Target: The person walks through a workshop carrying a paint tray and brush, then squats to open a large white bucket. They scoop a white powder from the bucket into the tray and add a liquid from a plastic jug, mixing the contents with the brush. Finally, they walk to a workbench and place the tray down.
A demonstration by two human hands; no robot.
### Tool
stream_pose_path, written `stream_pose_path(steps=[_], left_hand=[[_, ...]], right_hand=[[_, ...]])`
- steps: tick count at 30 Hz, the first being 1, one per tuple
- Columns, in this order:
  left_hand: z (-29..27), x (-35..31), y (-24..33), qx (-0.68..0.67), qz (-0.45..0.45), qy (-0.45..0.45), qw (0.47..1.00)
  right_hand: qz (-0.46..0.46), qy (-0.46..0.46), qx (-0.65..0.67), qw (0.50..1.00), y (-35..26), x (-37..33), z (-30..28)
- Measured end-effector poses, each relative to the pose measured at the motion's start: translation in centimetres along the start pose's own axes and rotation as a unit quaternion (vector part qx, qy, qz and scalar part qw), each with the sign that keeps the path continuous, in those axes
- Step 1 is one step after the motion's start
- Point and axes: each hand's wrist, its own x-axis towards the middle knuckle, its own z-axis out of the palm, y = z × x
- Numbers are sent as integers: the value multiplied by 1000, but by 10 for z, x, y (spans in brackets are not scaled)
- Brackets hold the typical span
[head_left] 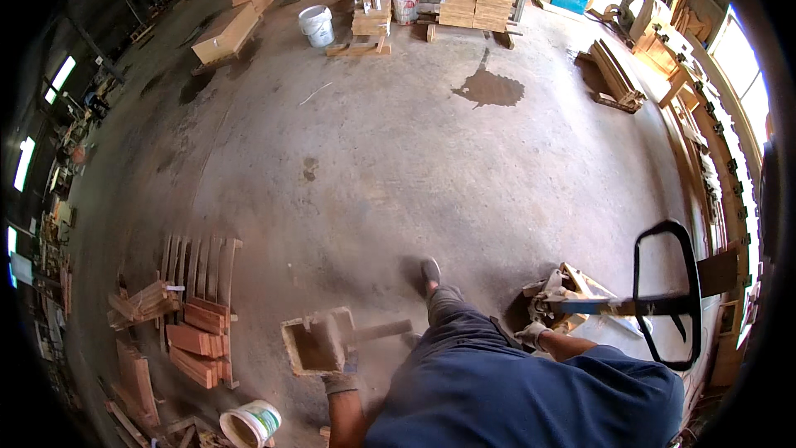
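Blue shirt (531,394) looming closest, L hand (338,383) holding boxy wooden pc (335,333), R hand (531,333) hanging nr blue bar (609,307), can't tell grip

A box (336,333) is resting in the left hand (338,383), wood pieces (195,340) are lying at its left on the floor (398,158), and a pail (316,26) is standing far ahead.
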Motion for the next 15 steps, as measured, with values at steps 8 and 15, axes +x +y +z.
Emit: stream_pose_path(steps=[8, 15], left_hand=[[44, 180, 15, -15, -37, 17, 999], [67, 321, 74, 19, -61, 53, 997]], right_hand=[[-58, 83, -219, 971, -117, 255, -80], [-219, 97, -115, 964, -570, 200, -263]])
